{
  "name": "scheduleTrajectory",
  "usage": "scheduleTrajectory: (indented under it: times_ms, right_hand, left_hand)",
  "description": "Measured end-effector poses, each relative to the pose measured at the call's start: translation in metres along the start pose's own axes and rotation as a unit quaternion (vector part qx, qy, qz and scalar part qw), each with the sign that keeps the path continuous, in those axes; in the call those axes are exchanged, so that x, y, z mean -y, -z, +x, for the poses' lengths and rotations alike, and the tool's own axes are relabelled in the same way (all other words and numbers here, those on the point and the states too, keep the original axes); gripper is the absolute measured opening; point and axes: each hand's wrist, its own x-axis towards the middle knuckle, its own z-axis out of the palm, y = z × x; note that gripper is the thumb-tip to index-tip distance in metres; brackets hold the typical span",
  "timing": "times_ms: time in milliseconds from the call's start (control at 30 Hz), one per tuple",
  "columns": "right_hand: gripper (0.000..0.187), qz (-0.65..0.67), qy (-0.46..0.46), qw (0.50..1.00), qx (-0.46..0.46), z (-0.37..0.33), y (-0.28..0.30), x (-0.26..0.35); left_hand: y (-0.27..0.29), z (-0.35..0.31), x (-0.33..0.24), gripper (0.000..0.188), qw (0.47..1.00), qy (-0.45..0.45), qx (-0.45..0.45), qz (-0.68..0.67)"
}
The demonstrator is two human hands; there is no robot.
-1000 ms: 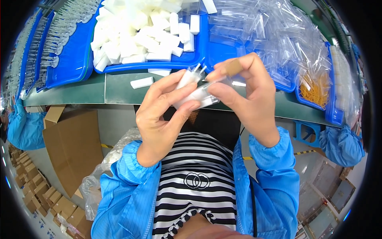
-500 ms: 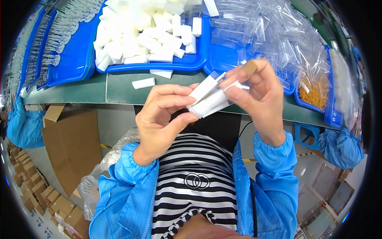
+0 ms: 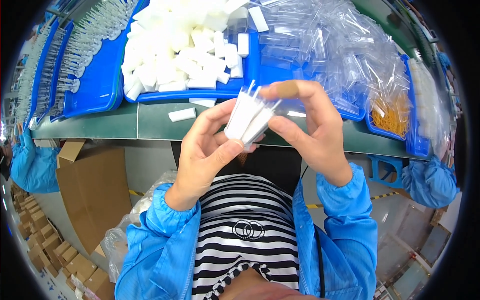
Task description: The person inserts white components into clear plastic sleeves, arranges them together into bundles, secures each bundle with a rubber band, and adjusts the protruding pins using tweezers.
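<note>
My left hand (image 3: 202, 150) is closed around a clear plastic sleeve (image 3: 231, 120) with white foam pieces (image 3: 245, 115) inside, tilted up to the right. Slim whitish ends stick out at its top; I cannot make out what they are. My right hand (image 3: 317, 127) is at the sleeve's upper right end, thumb and index finger apart on either side of it. Whether the fingertips touch the sleeve is unclear from the blur. A tan wrap (image 3: 287, 89) covers part of the right index finger.
Across the green table (image 3: 165, 127) stand blue trays (image 3: 190, 94) of white foam blocks (image 3: 170, 45), clear plastic sleeves (image 3: 325, 40), orange bands (image 3: 387, 120) and clear syringe-like pieces (image 3: 95, 35). A loose foam block (image 3: 182, 114) lies before the foam tray. A cardboard box (image 3: 95, 195) stands below left.
The sleeve has swung more upright and moved slightly left with my left hand. My right fingers have spread and shifted left along its upper end. The view has shifted slightly.
</note>
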Motion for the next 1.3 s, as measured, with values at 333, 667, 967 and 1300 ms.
scheduleTrajectory:
  times_ms: [333, 667, 967, 1300]
  right_hand:
    - [0.041, 0.078, -0.126, 0.988, -0.048, -0.024, -0.010, 0.007]
    - [0.061, -0.107, 0.073, 0.992, 0.014, -0.034, 0.002, 0.006]
    - [0.081, -0.180, 0.110, 0.976, 0.046, -0.044, -0.003, 0.010]
    - [0.073, -0.067, 0.144, 0.987, 0.030, -0.061, 0.015, 0.011]
  left_hand:
    - [-0.010, -0.001, 0.009, 0.064, 0.997, -0.016, 0.034, 0.062]
    - [-0.010, 0.002, 0.004, 0.026, 0.989, 0.125, 0.040, -0.067]
    - [-0.042, 0.011, 0.010, 0.030, 0.985, 0.160, 0.039, 0.049]
    - [-0.040, -0.006, 0.034, 0.057, 0.959, 0.214, 0.113, -0.151]
